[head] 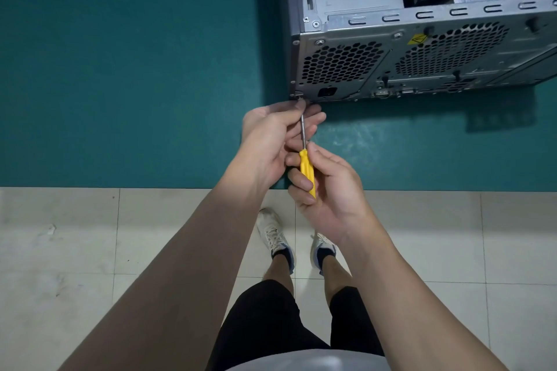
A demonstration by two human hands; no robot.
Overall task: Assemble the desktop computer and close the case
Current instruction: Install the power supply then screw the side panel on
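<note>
Fingers (301, 182) of the right hand (328, 187) are gripping the yellow screwdriver (307, 172) by its handle — tip's sitting at the rear corner of the computer case (391, 51), which is lying open-side-up on the green table (120, 69). Left hand (271, 135) is cupping the shaft near the tip, can't tell if it's actually pinching.

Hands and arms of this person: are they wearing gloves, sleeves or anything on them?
No. The left hand and right hand are bare: no gloves, rings or watch visible. The left forearm and right forearm are bare too, with no sleeve in view.
</note>
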